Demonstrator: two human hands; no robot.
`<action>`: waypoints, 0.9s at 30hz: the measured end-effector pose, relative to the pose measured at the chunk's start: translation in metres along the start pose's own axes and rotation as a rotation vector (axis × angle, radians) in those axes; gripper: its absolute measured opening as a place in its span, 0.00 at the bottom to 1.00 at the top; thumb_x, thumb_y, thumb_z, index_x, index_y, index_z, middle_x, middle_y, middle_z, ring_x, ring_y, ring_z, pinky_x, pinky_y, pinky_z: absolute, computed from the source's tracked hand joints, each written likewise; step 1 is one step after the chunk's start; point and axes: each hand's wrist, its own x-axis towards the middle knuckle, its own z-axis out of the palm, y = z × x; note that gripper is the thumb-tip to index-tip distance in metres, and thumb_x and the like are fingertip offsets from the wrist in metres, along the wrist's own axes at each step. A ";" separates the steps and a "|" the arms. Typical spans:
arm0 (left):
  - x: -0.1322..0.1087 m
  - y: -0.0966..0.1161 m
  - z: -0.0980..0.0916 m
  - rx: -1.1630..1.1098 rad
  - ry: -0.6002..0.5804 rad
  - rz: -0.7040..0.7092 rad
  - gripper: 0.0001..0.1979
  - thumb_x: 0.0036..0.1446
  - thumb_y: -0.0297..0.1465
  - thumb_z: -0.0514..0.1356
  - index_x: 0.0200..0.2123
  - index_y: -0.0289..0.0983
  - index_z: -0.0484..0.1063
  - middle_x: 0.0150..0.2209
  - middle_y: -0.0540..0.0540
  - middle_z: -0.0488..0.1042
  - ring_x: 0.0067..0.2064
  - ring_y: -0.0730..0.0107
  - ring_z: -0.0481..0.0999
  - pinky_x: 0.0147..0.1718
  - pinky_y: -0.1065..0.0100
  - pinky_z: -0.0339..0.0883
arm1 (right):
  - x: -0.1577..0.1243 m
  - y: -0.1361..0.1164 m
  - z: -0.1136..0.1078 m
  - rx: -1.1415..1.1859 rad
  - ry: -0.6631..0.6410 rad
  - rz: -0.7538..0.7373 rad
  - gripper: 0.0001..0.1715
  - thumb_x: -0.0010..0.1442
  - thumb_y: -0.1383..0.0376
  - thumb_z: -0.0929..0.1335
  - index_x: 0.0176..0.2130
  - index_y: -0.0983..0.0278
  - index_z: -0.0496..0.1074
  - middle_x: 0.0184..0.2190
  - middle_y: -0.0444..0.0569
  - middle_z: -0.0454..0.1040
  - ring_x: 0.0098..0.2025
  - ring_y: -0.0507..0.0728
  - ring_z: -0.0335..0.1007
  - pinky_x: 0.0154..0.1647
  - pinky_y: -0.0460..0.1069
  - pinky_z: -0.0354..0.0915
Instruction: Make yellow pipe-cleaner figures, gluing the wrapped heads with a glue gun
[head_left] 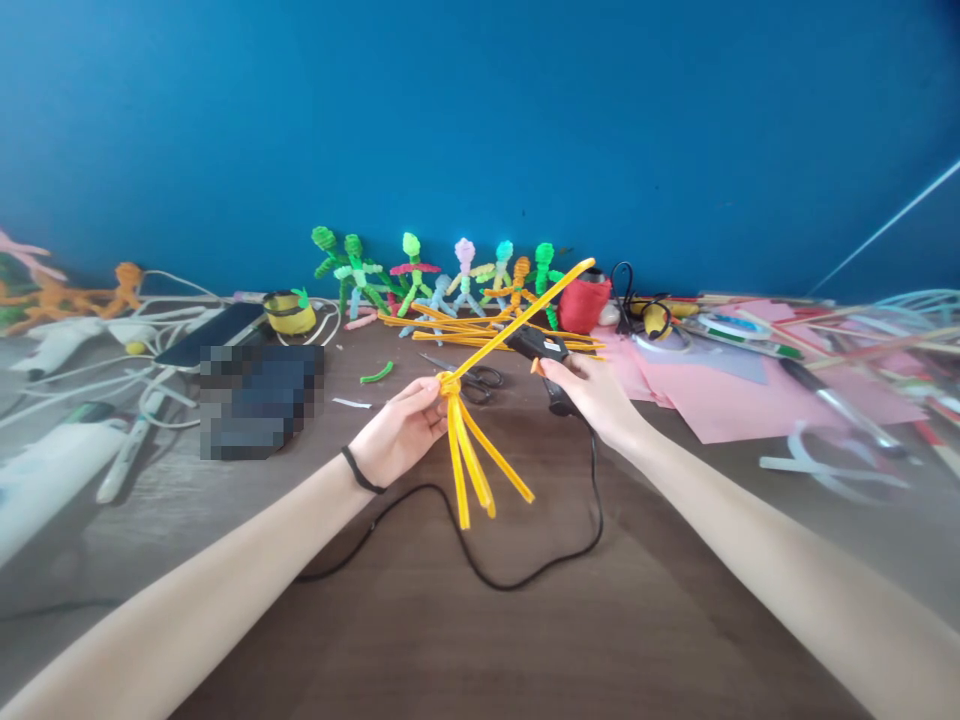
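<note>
My left hand (401, 430) pinches a bundle of yellow-orange pipe cleaners (474, 455) at its knot, above the brown table (480, 620). Loose ends hang down from the knot and a long strand rises up to the right. My right hand (592, 395) grips a black glue gun (541, 350), its orange tip pointing left toward the long strand. The gun's black cord (525, 575) loops across the table under both arms.
Several pipe-cleaner figures (450, 270) stand along the blue wall, with loose yellow pipe cleaners (480, 328) and scissors (469, 375) before them. Pink paper (750, 400) and a red pouch (583, 303) lie right. A phone (217, 335), white cables and a white glue gun (60, 345) lie left.
</note>
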 end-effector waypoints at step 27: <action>-0.002 -0.004 0.002 0.014 -0.039 -0.015 0.02 0.48 0.26 0.61 0.27 0.34 0.69 0.26 0.51 0.72 0.29 0.78 0.71 0.30 0.75 0.64 | -0.008 0.008 0.003 0.816 -0.715 0.136 0.10 0.51 0.63 0.68 0.32 0.65 0.63 0.27 0.46 0.69 0.33 0.52 0.68 0.39 0.50 0.64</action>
